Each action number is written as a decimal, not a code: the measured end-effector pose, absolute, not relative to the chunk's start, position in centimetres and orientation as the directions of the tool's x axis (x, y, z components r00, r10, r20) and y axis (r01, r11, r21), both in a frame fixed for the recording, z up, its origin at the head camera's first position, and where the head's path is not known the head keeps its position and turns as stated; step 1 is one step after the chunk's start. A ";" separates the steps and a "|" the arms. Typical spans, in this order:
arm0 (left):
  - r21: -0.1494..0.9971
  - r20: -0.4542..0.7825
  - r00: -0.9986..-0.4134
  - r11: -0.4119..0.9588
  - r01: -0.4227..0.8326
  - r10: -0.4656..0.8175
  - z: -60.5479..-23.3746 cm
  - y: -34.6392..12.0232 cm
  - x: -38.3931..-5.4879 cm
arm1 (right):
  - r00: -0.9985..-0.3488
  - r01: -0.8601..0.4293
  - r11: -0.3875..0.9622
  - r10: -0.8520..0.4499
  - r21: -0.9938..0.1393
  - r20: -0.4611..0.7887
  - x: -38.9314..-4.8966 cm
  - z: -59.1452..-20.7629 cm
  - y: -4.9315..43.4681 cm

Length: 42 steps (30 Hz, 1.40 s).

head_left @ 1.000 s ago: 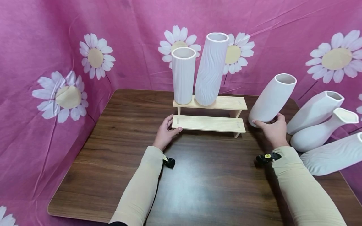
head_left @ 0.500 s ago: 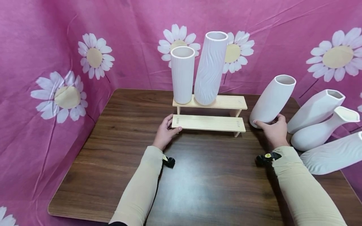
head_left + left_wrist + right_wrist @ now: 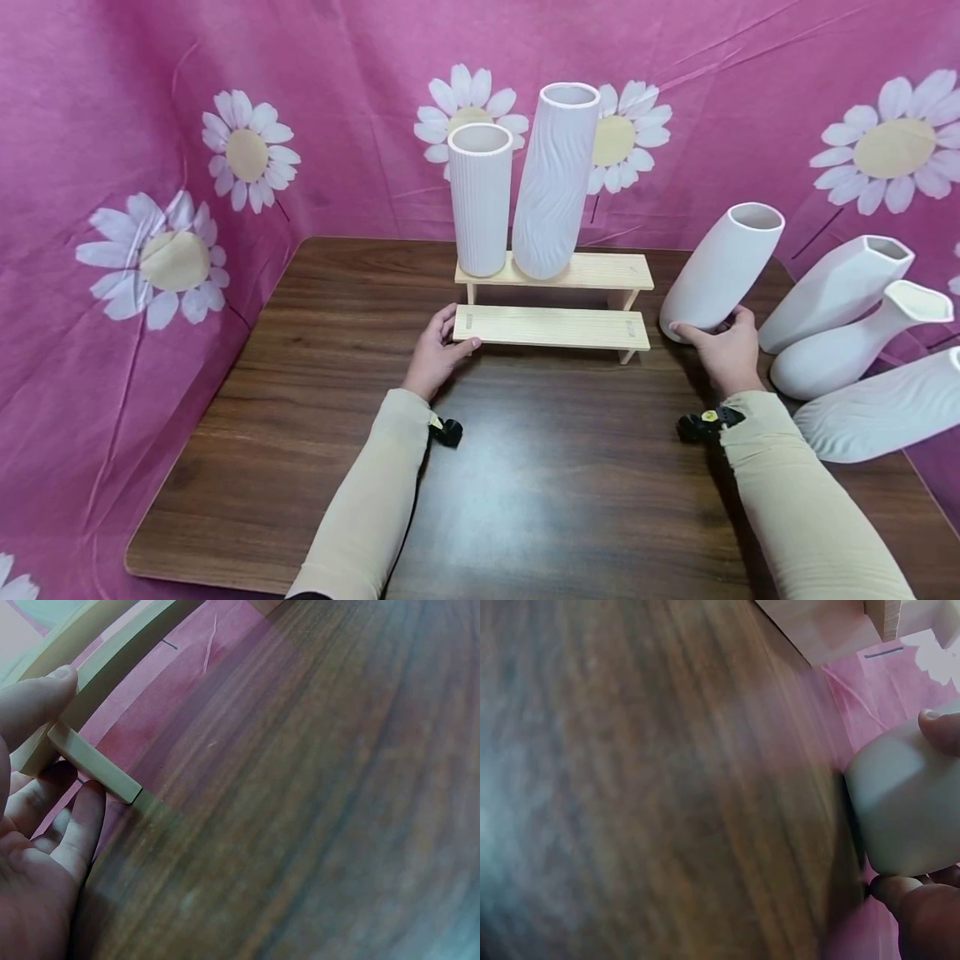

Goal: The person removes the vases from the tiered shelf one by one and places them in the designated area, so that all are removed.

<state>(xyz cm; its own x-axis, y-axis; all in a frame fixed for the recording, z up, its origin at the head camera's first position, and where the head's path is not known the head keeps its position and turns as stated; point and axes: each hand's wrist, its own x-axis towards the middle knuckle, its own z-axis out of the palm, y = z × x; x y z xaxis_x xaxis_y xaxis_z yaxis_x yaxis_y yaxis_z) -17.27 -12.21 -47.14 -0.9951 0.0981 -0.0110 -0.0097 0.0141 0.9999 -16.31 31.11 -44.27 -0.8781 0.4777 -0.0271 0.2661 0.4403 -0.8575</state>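
My left hand (image 3: 437, 354) holds the left end of a two-step pale wooden stand (image 3: 555, 327), thumb at the lower step's front edge. In the left wrist view, the fingers (image 3: 86, 817) curl beneath that step beside a stand leg (image 3: 94, 765). Right of the stand, my right hand (image 3: 729, 354) grips a smooth white vase (image 3: 723, 271) near its base, thumb on the near side. The right wrist view shows the vase's rounded base (image 3: 907, 799) close over the tabletop. On the upper step stand a ribbed white vase (image 3: 481, 204) and a taller wavy vase (image 3: 557, 183).
Along the right side are an angular white vase (image 3: 836, 296), a narrow-necked vase (image 3: 847, 350) and a wavy-sided vase (image 3: 877, 412), all close together. The brown wooden table (image 3: 300, 450) meets a pink daisy-print cloth (image 3: 352, 150) at the back and left.
The smooth vase has come slightly lower in the head view against the vases beside it. Both hands keep their grips, and the stand stays put.
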 end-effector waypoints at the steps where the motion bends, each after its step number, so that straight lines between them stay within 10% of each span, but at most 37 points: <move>1: 1.000 -0.012 -0.995 0.016 -0.011 0.099 -47.1 -12.2 -17.3 | -0.877 0.264 0.436 0.480 -0.860 -0.025 -16.2 -44.3 31.1; 42: 1.000 0.026 -0.995 0.013 0.027 0.094 -47.8 -12.6 -17.8 | -0.834 0.264 0.246 0.544 -0.932 -0.093 -16.1 -46.4 29.9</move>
<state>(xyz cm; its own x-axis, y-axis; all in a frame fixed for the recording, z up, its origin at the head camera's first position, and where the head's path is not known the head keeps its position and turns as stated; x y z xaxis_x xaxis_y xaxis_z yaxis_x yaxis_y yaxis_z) -17.77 -12.65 -47.75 -0.9952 0.0945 0.0259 0.0273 0.0134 0.9995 -16.06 29.95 -46.42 -0.8339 0.5440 -0.0927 0.2644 0.2465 -0.9324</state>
